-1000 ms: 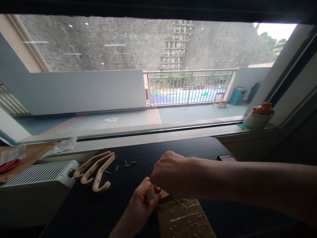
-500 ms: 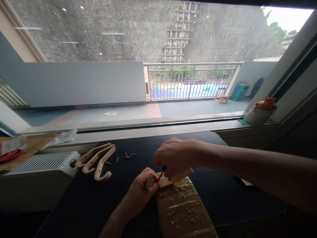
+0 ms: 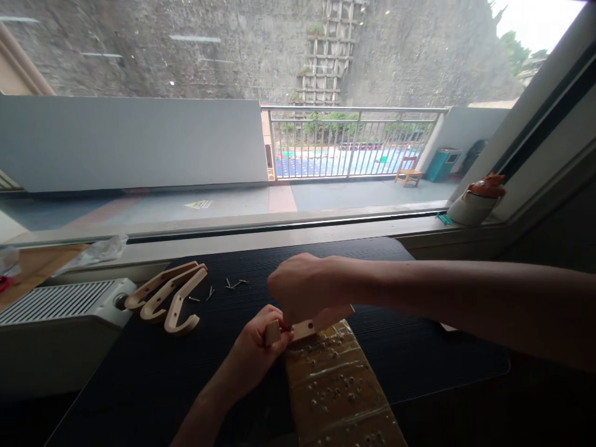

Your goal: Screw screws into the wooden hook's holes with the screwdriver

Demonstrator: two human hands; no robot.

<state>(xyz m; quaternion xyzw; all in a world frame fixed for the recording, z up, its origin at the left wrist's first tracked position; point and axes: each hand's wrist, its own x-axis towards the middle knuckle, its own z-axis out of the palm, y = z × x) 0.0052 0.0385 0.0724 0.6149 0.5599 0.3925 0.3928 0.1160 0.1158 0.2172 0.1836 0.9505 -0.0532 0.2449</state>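
Observation:
My left hand (image 3: 256,335) is closed around the curved end of a light wooden hook (image 3: 305,329), which lies across the far end of a tape-wrapped brown block (image 3: 333,379). A dark hole shows in the hook's straight part. My right hand (image 3: 300,288) is closed just above, its fingers meeting those of the left. It grips a screwdriver, now almost wholly covered by the hand; a bit of red shows between the two hands. Many small holes dot the block's top. Three more wooden hooks (image 3: 182,310) lie to the left, with several loose screws (image 3: 236,284) beside them.
All this rests on a black table (image 3: 223,397) below a window. A white radiator (image 3: 69,302) stands at the left, with cardboard (image 3: 41,273) and a clear plastic bag (image 3: 97,253) behind it. A white bottle with an orange top (image 3: 472,203) stands on the sill.
My right hand has turned and shifted left and down over the hook, covering the screwdriver shaft that showed before. The whole view has moved slightly; the left hand keeps its hold.

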